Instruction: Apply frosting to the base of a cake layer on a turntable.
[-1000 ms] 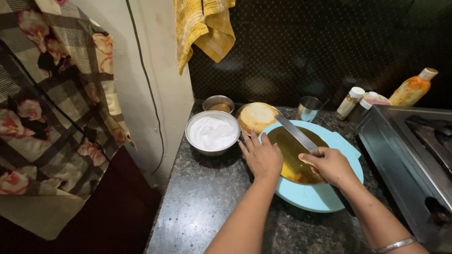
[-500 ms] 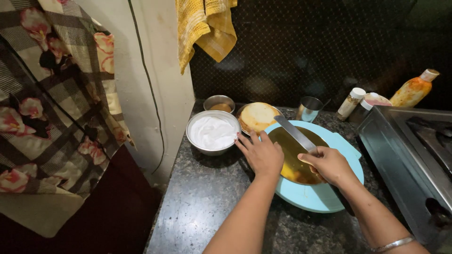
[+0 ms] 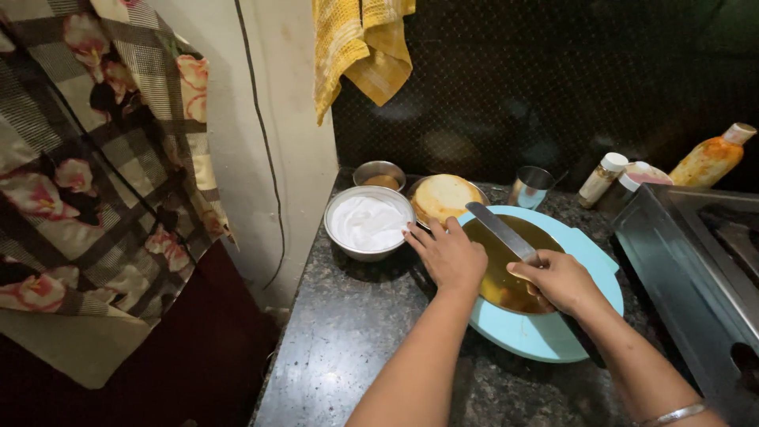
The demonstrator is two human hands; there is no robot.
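Almost no change against the earlier views; both hands in much the same places over the round light-blue plastic turntable (image 3: 553,340), framing shifted only slightly; work reads as still mid-step, nothing lifted or set down.

Left hand (image 3: 449,255) at the near-left edge of the turntable, fingers spread and released, palm down, seemingly steadying the rim or the brown round cake layer (image 3: 506,269) lying on it; exact contact hard to tell.

Right hand (image 3: 557,278) over the turntable's middle, fingers clenched around the handle of a long flat steel palette knife (image 3: 500,229); blade angled up-left across the cake layer, tip towards the far-left rim.

Steel bowl of white cream (image 3: 369,223) just left of the turntable; second pale round cake layer (image 3: 444,198) on a plate at its far-left, touching or nearly so; small steel bowl (image 3: 379,175) beyond that; steel cup (image 3: 530,187) behind the turntable; orange bottle (image 3: 708,156) well to the far right; steel stove (image 3: 696,269) right of the turntable; yellow cloth (image 3: 360,47) hanging above.
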